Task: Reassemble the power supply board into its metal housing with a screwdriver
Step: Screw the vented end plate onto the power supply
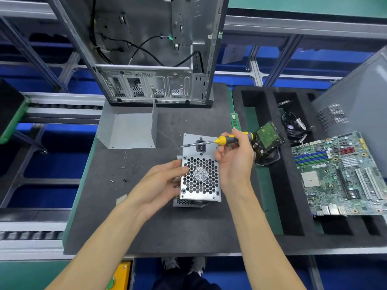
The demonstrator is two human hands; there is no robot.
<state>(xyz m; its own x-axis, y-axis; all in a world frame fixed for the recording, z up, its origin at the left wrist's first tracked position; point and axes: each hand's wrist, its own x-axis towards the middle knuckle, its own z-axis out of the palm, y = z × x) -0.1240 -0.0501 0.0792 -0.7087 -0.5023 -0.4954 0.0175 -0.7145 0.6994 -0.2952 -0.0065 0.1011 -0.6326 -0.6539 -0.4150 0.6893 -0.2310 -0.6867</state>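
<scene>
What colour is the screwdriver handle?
Yellow and black. The screwdriver, held in the right hand, shows best in the head view.

An open PC case [146, 49] stands at the back of the grey mat [167, 227]. On the foam tray [293, 206] lie a motherboard [343, 176], hard drive [268, 139] and cable bundle [295, 128].

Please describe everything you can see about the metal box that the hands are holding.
The metal box is silver sheet metal, standing on the dark mat. Its facing side has a honeycomb grille and, above that, a black power socket. The left hand grips its left edge; the right hand, holding a screwdriver, touches its right edge.
</scene>
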